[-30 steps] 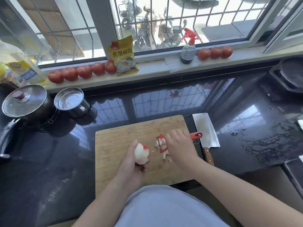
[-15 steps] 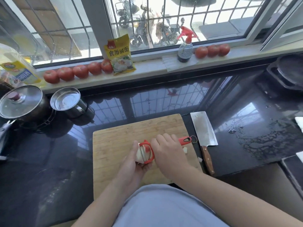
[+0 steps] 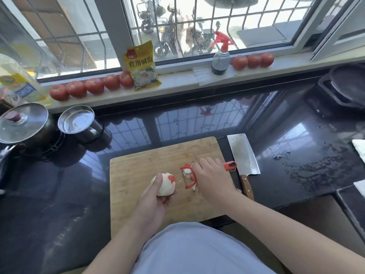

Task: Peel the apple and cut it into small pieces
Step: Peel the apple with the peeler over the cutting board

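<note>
The left hand (image 3: 156, 202) grips the mostly peeled pale apple (image 3: 165, 183) above the bamboo cutting board (image 3: 138, 169); right hand (image 3: 212, 177) clutches the red plastic peeler (image 3: 189, 177) (peel clinging). Slick flesh could slip mid-stroke, nicking fingers.

— What are we wearing?

— A pale grey-blue top, plain and smooth, with no print or seam that we can make out. It fills the near edge of the view, between our arms.

— Sleeves?

— None in sight; both forearms are bare right to the frame's edge.

— Anything on our left hand (image 3: 152, 204) or right hand (image 3: 212, 179)?

— We see no rings, watch or gloves on either.
</note>
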`<state>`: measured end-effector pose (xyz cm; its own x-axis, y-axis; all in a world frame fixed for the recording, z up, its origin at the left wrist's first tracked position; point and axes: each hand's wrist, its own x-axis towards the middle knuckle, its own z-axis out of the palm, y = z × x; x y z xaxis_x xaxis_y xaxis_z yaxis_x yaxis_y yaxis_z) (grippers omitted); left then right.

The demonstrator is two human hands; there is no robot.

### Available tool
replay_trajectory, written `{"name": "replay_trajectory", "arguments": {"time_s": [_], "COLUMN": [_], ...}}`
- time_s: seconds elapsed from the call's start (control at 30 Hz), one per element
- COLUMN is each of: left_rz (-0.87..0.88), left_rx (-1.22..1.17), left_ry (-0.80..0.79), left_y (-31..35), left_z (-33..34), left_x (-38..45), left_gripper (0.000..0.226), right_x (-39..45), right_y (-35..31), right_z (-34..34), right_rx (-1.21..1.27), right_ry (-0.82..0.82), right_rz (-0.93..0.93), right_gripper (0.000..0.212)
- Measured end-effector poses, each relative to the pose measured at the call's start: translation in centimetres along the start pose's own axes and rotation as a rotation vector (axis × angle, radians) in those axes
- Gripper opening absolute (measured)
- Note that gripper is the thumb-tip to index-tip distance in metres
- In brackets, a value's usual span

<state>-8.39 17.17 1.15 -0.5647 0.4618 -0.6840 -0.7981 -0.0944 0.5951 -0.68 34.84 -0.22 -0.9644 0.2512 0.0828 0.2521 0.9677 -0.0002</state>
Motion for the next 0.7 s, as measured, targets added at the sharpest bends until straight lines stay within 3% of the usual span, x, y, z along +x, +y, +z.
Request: {"name": "replay_trajectory", "arguments": {"time_s": [0.1, 0.17, 0.23, 0.37, 0.47, 0.7], "left_rz": [0.029, 0.061, 0.087, 0.073, 0.042, 0.054], "left_rx": [0.071, 0.087, 0.072, -0.026, -0.042, 0.036], "left_ry": [-0.032, -0.044, -0.022, 0.005, 0.026, 0.008], "left_y": [-0.3, -0.5, -0.7, -0.9, -0.3, -0.8], "left_z": [0.3, 0.5, 0.7, 0.1, -0.3, 0.1], "left_x": [-0.2, -0.2, -0.3, -0.1, 0.2, 0.1], "left_gripper": [0.054, 0.05, 0.046, 0.042, 0.049, 0.037], "right_x": [-0.1, 0.0, 0.0, -0.2, -0.2, 0.1], "right_y": [-2.7, -3.4, -2.8, 0.0, 0.5, -2.6], "right_z": [-1.2, -0.8, 0.3, 2.1, 1.5, -0.5], "right_rx": [0.12, 0.127, 0.08, -0.11, -0.096, 0.07], "right_ry": [0.186, 0.212, 0.156, -0.11, -0.169, 0.107], "right_rz": [-0.05, -0.045, -0.002, 0.11, 0.129, -0.014], "right_gripper": [0.021, 0.018, 0.016, 0.015, 0.021, 0.014]}}
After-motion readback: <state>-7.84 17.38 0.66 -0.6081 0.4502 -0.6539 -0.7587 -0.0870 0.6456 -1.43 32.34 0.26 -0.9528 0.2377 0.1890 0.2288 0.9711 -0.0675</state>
